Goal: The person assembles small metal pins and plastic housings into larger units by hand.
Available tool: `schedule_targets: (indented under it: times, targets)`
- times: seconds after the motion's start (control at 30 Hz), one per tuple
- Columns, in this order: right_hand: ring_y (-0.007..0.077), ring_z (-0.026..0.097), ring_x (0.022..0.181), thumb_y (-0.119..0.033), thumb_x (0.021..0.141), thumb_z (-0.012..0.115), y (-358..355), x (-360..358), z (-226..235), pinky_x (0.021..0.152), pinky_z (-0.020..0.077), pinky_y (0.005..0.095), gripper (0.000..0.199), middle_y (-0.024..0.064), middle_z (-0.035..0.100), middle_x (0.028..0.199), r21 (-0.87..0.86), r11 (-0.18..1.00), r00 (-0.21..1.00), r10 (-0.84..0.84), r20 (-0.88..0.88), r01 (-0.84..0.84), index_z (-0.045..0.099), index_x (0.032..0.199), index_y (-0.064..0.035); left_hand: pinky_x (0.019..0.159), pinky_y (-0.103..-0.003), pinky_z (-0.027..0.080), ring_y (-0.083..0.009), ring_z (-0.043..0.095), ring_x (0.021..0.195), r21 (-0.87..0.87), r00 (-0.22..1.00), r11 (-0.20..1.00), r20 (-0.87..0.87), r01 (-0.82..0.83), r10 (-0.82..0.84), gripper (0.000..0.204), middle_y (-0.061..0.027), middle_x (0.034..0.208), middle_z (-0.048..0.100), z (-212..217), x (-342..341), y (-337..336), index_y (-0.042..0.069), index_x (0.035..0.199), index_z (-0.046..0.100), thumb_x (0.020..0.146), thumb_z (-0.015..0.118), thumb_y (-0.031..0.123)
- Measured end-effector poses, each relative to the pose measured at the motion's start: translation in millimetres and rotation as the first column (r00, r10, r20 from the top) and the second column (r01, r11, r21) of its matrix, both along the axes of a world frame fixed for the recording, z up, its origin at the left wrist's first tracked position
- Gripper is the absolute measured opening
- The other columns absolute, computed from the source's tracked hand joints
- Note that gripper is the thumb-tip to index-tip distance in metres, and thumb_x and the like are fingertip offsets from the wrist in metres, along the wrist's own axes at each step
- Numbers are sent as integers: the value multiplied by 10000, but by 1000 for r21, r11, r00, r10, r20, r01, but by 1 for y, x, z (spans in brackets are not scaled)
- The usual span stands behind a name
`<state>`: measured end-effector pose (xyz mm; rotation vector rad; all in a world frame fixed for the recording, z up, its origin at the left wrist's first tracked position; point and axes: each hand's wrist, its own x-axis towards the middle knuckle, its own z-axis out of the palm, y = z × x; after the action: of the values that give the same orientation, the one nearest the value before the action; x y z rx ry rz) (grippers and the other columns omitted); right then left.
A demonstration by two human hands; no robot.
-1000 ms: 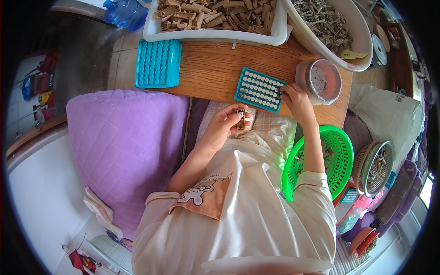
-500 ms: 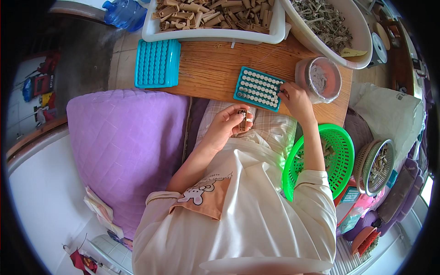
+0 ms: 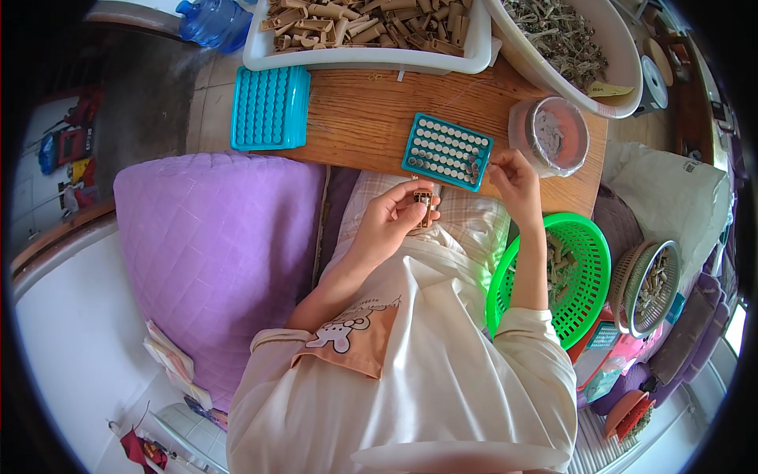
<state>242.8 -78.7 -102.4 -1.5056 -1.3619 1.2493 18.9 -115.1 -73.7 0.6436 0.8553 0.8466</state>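
My left hand (image 3: 392,219) is closed around a small brown plastic casing (image 3: 424,207), its open, hollow side turned up, above my lap. Beside the tray's right edge is my right hand (image 3: 516,187), thumb and fingers pinched together. Whatever lies between those fingertips is too small to make out. The teal tray (image 3: 407,162) holds rows of small round white-topped pieces (image 3: 447,141). A few spots along its near and right sides look dark or grey.
Right of the tray stands a tub of small white pieces (image 3: 550,134). Stacked teal trays (image 3: 270,107) sit on the left. Behind are a white bin of brown casings (image 3: 371,57) and a basin of metal parts (image 3: 553,39). A green basket (image 3: 588,268) is by my right forearm.
My right hand has drawn slightly right, away from the tray's right edge. My left hand has shifted a little right and lower with the casing. More dark spots show at the tray's right side.
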Motion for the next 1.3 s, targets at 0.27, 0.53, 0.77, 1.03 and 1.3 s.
schedule_targets:
  times: [0.27,0.53,0.77,1.03,1.3]
  targets:
    - [77,534,665,-60,807,547,-31,-49,37,597,455,197,100,36,554,773,-132,991,780,-56,-623,-33,527,880,6,748,-244,460,-143,561,852,103,1000,995,-11,16,-14,338,-101,971,552,18,7,2,-37,1121,429,838,513,126]
    - [128,555,643,58,711,594,-37,-71,52,559,469,219,130,64,551,775,194,974,989,-91,-114,112,558,820,-1,747,-245,468,-128,551,854,60,1000,998,15,9,-10,345,-92,970,551,18,7,1,-46,1120,427,838,515,132]
    - [141,537,603,66,671,610,-45,-77,50,510,447,227,145,62,545,763,395,916,991,-110,73,73,572,782,-18,724,-222,474,-101,551,815,44,999,998,-25,41,-40,300,-78,963,554,22,12,-2,-42,1126,436,844,474,54]
    - [148,535,591,22,652,637,-46,-60,59,510,440,246,128,61,553,747,257,960,988,80,128,-111,563,751,-13,675,-213,465,-86,543,759,73,976,993,-206,93,-76,305,-49,889,560,15,18,-13,-27,1129,439,846,481,79]
    - [186,533,783,-125,558,715,-7,-31,85,672,440,295,423,84,543,878,-201,783,753,622,217,-589,518,922,-37,629,-267,444,-158,578,666,204,734,809,-579,552,-355,237,-111,781,606,34,13,-7,4,1017,523,786,516,52]
